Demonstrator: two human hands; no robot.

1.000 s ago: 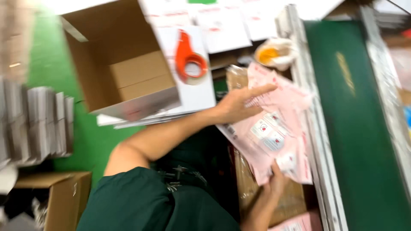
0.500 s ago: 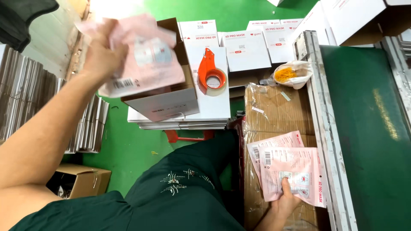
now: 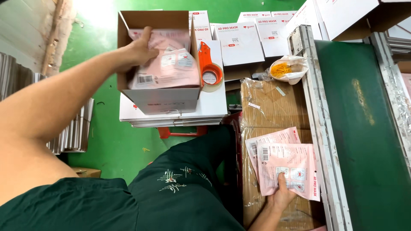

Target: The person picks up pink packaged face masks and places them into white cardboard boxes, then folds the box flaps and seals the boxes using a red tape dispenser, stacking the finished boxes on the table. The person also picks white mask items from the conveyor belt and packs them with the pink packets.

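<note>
- Left hand [image 3: 139, 51], out at eleven o'clock, now reaches down into the open cardboard box [image 3: 160, 100]; half a second ago it was raised above the box with the pouches lifted clear
- Its fingers curl over the top edge of a stack of pink pouches [image 3: 165, 64], thumb behind, pinching them as they sit inside the box
- The orange tape dispenser [image 3: 209, 70] lies just beside the box at its three o'clock, on flat white cartons [image 3: 214, 107]
- Right hand [image 3: 282, 194], at five o'clock, has kept its place, fingers wrapped round the lower edge of more pink pouches [image 3: 291, 164] lying on a wrapped brown carton [image 3: 269, 105]
- The green conveyor belt [image 3: 364, 128] runs along at three o'clock
</note>
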